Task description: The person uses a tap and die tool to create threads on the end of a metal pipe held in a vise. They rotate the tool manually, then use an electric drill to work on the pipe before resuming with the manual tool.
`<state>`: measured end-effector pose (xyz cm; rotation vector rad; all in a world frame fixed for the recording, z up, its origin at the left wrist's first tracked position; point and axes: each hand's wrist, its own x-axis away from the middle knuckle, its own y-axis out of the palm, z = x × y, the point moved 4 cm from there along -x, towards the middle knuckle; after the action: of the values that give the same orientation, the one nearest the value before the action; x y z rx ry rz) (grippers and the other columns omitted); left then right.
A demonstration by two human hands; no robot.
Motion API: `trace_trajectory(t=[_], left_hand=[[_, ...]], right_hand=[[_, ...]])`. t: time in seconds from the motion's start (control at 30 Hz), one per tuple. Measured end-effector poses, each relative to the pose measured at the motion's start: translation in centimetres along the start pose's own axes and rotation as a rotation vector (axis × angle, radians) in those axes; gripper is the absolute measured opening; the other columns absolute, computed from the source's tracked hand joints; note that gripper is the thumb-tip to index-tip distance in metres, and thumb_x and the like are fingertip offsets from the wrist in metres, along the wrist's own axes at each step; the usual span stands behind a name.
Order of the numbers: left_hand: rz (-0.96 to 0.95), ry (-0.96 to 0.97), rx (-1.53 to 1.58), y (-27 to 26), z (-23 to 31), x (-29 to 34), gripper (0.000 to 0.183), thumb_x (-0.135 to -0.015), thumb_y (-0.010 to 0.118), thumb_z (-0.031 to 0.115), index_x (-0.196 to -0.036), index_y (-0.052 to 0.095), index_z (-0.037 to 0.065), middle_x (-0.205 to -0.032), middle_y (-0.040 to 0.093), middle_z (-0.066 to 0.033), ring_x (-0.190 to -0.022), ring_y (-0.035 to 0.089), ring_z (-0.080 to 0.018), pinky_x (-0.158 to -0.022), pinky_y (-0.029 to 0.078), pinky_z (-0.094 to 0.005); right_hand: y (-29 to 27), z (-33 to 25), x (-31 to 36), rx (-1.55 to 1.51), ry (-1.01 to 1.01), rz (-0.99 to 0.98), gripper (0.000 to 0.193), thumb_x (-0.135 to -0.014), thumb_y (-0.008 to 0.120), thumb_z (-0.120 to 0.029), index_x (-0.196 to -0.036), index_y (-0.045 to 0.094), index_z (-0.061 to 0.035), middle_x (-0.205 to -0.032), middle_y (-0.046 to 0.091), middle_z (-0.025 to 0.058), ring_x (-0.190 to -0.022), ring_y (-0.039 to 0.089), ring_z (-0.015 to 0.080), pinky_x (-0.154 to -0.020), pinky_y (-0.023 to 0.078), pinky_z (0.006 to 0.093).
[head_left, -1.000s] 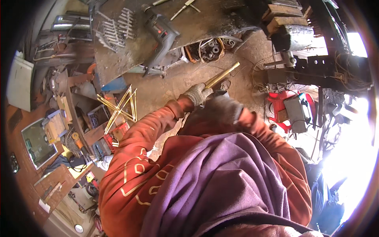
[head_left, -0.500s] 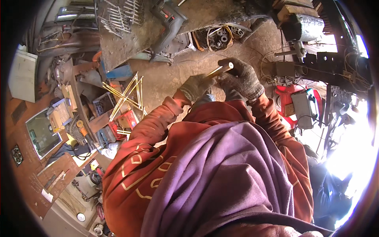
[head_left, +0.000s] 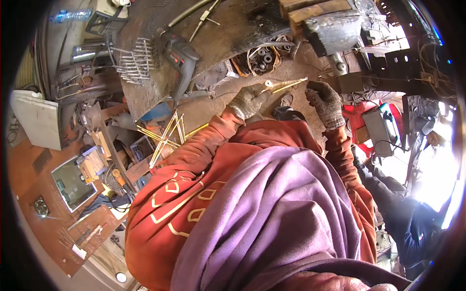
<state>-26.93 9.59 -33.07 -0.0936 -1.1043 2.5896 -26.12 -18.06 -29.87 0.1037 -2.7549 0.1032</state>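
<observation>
Clamped on a long brass-coloured rod [head_left: 291,85], the grip of the gloved left hand [head_left: 247,103] sits ahead of the person's body, over the floor [head_left: 303,60]. The rod slants up to the right; a stretch of what looks like the same rod shows on the other side, beyond the left forearm. A pale round end [head_left: 268,83] sits right at the left fingertips, but what it belongs to is hard to make out. The gloved right hand [head_left: 327,104] is near the rod's far tip, its fingers curled and thumb apart; whether it touches the tip I cannot tell.

To the left, more brass-coloured rods [head_left: 164,140] lie crossed over each other. Beyond the hands, a dark worktop [head_left: 218,51] carries a grey power drill [head_left: 179,58], rows of small metal pieces [head_left: 136,60] and a T-shaped tool [head_left: 204,20]. Just past its near edge stands a round container of metal rings [head_left: 264,60]. On the right are a red object [head_left: 354,116] with a grey box [head_left: 380,128] against it and, lower down, another person in dark clothing [head_left: 415,233].
</observation>
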Motion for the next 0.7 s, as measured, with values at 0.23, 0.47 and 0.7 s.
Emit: trace_trajectory(t=[0.23, 0.47, 0.7], left_hand=[[-0.455, -0.125, 0.109, -2.4, 7.9, -3.9, 0.041, -0.103, 0.06, 0.023, -0.141, 0.061, 0.008, -0.122, 0.071, -0.0132, -0.106, 0.068, -0.0328, -0.091, 0.055, -0.0412], [-0.223, 0.173, 0.669, 4.1, 0.5, -1.0, 0.041, -0.1, 0.07, 0.035, -0.128, 0.067, 0.005, -0.103, 0.075, -0.0064, -0.091, 0.07, -0.0165, -0.076, 0.057, -0.033], [-0.643, -0.154, 0.441, 3.2, 6.0, 1.8, 0.052, -0.098, 0.066, 0.05, -0.135, 0.065, 0.013, -0.122, 0.074, -0.0142, -0.108, 0.071, -0.0269, -0.093, 0.055, -0.0379]], right_hand=[[1.6, -1.6, 0.0, 0.105, 0.056, -0.068, 0.04, -0.092, 0.08, -0.021, -0.126, 0.068, -0.0047, -0.102, 0.072, 0.0061, -0.089, 0.066, 0.0127, -0.08, 0.055, 0.03], [4.1, -7.4, 2.2, 0.642, -0.622, -0.107, 0.057, -0.084, 0.083, -0.031, -0.133, 0.065, -0.008, -0.123, 0.068, 0.0181, -0.115, 0.065, 0.0389, -0.098, 0.052, 0.0459], [6.4, -4.9, 7.6, 0.66, -0.445, -0.3, 0.036, -0.092, 0.077, -0.019, -0.125, 0.071, -0.007, -0.112, 0.073, 0.015, -0.105, 0.071, 0.0333, -0.092, 0.056, 0.0402]])
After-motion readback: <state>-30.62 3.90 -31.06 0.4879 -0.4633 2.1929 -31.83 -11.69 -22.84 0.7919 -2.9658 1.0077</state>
